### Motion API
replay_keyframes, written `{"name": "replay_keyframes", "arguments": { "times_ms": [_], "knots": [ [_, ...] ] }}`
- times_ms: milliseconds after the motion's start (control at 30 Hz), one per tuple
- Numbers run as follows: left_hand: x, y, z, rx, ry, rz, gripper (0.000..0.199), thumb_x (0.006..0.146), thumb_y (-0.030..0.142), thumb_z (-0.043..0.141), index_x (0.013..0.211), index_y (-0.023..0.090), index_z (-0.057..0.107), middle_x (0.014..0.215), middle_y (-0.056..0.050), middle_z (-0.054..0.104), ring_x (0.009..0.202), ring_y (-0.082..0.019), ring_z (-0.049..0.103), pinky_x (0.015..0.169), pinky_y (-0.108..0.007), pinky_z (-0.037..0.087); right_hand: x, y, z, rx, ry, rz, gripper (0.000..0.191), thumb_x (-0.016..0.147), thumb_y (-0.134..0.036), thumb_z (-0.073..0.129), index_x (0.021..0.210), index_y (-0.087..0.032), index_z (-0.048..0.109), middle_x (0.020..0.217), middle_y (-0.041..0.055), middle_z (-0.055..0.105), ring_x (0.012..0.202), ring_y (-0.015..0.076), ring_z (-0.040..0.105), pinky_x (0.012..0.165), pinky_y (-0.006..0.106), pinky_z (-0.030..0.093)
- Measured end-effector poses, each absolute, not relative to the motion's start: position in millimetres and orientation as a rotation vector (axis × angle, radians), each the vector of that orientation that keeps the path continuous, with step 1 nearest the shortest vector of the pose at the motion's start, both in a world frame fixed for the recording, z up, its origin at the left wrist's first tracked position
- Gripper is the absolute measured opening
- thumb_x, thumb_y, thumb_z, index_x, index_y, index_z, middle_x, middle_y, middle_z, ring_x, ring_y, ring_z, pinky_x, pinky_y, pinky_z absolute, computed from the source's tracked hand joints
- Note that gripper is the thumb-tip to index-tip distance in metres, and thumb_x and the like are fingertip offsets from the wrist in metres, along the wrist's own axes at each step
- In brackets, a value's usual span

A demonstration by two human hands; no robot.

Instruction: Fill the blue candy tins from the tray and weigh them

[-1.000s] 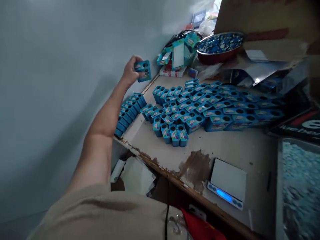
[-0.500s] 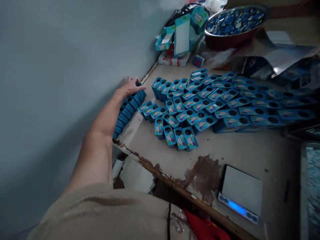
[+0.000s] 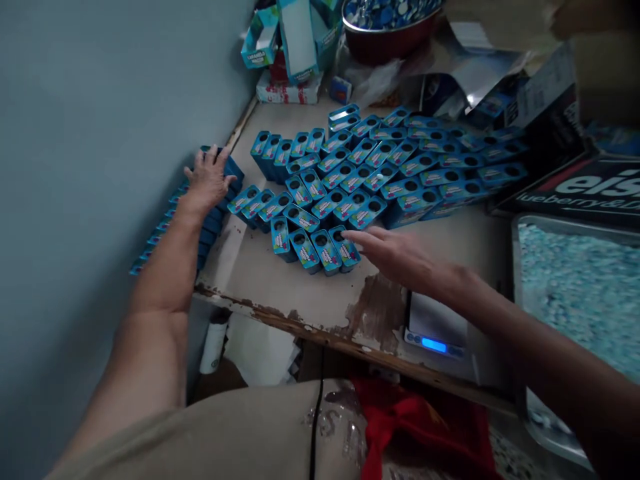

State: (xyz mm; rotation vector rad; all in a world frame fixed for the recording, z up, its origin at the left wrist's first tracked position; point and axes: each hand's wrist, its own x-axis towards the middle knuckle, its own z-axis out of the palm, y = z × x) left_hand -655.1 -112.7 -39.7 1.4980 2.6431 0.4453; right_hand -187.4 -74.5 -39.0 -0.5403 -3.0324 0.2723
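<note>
My left hand (image 3: 207, 181) rests with spread fingers on a row of small blue boxes (image 3: 210, 230) packed together along the wall. Part of that row is hidden under my forearm. My right hand (image 3: 387, 252) is stretched out over the table, fingers extended and holding nothing. Its fingertips are beside the nearest blue box (image 3: 345, 250) of a large standing group; whether they touch it I cannot tell. Many blue boxes (image 3: 360, 177) stand upright there, each with a round dark hole in its printed top.
A lit digital scale (image 3: 435, 345) sits near the chipped table edge (image 3: 280, 327), partly under my right forearm. On the right are a tray of pale blue pieces (image 3: 580, 287) and a black carton (image 3: 575, 183). A red bowl (image 3: 390, 43) and turquoise display boxes (image 3: 297, 40) stand at the back.
The view has swung right, bringing the tray into sight. My right hand has come in from the right. My left hand has spread its fingers over the wall-side row.
</note>
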Motion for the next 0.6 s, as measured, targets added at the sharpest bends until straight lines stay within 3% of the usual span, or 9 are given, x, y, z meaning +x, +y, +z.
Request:
{"name": "replay_keyframes", "arguments": {
  "times_ms": [67, 167, 233, 333, 400, 500, 567, 600],
  "knots": [
    [-650.8, -113.8, -36.3, 1.541, 2.662, 0.338, 0.092, 0.094, 0.007, 0.086, 0.174, 0.021, 0.044, 0.188, -0.019, 0.033, 0.175, -0.051, 0.022, 0.128, -0.098, 0.011, -208.9, -68.8, -29.7, -0.576, -3.160, 0.203, 0.053, 0.111, -0.008, 0.048, 0.158, -0.024, 0.068, 0.119, 0.0111, 0.083, 0.080, 0.0200, 0.074, 0.060, 0.035, 0.028],
    [-649.6, -116.3, -34.0, 1.599, 2.650, 0.253, 0.089, 0.099, 0.018, 0.083, 0.176, 0.020, 0.040, 0.189, -0.019, 0.031, 0.174, -0.050, 0.022, 0.128, -0.096, 0.015, -222.7, -66.0, -11.3, -0.566, -3.308, 0.165, 0.049, 0.108, -0.002, 0.048, 0.141, -0.021, 0.078, 0.114, 0.0107, 0.084, 0.086, 0.0205, 0.073, 0.063, 0.035, 0.023],
    [-655.1, -118.0, -35.2, 1.648, 2.612, 0.261, 0.085, 0.105, 0.039, 0.080, 0.177, 0.019, 0.038, 0.189, -0.021, 0.029, 0.174, -0.051, 0.021, 0.129, -0.094, 0.015, -221.9, -67.2, 2.5, -0.587, -3.386, 0.176, 0.041, 0.106, -0.003, 0.054, 0.127, -0.022, 0.083, 0.112, 0.0097, 0.085, 0.086, 0.0204, 0.072, 0.063, 0.035, 0.022],
    [-672.5, -115.9, -42.1, 1.749, 2.544, 0.343, 0.089, 0.111, 0.071, 0.059, 0.176, 0.015, 0.036, 0.186, -0.029, 0.027, 0.175, -0.056, 0.012, 0.125, -0.090, 0.013, -201.6, -71.8, 20.8, -0.748, -3.400, 0.226, 0.023, 0.109, -0.019, 0.065, 0.112, -0.024, 0.088, 0.112, 0.0066, 0.087, 0.084, 0.0200, 0.071, 0.063, 0.034, 0.020],
    [-683.4, -111.9, -47.0, 1.788, 2.476, 0.466, 0.087, 0.109, 0.072, 0.060, 0.175, 0.020, 0.038, 0.187, -0.028, 0.026, 0.175, -0.055, 0.003, 0.118, -0.085, 0.018, -172.2, -79.9, 29.2, -0.941, -3.304, 0.222, 0.025, 0.112, -0.031, 0.064, 0.111, -0.025, 0.088, 0.109, 0.0046, 0.088, 0.085, 0.0195, 0.072, 0.065, 0.032, 0.020],
    [-682.5, -113.7, -44.9, 1.827, 2.427, 0.698, 0.078, 0.099, 0.067, 0.073, 0.168, 0.039, 0.048, 0.187, -0.005, 0.037, 0.178, -0.048, 0.007, 0.131, -0.083, 0.017, -109.2, -107.0, 30.5, -1.250, -3.079, 0.141, 0.034, 0.112, -0.042, 0.060, 0.107, -0.025, 0.088, 0.095, 0.0036, 0.087, 0.080, 0.0192, 0.076, 0.066, 0.029, 0.020],
    [-667.8, -123.5, -38.7, 1.863, 2.450, 0.852, 0.062, 0.102, 0.062, 0.070, 0.157, 0.036, 0.060, 0.180, 0.001, 0.050, 0.177, -0.042, 0.020, 0.141, -0.080, 0.001, -65.1, -130.2, 18.1, -1.376, -2.920, 0.042, 0.037, 0.111, -0.046, 0.060, 0.098, -0.025, 0.088, 0.081, 0.0054, 0.085, 0.067, 0.0214, 0.076, 0.062, 0.030, 0.021],
    [-657.6, -129.6, -36.8, 1.854, 2.460, 0.955, 0.052, 0.105, 0.057, 0.066, 0.149, 0.029, 0.066, 0.174, -0.003, 0.057, 0.174, -0.039, 0.030, 0.143, -0.076, -0.004, -45.9, -140.5, 7.5, -1.385, -2.831, -0.018, 0.042, 0.111, -0.047, 0.056, 0.092, -0.025, 0.087, 0.076, 0.0063, 0.084, 0.060, 0.0233, 0.075, 0.059, 0.030, 0.022]
  ]
}}
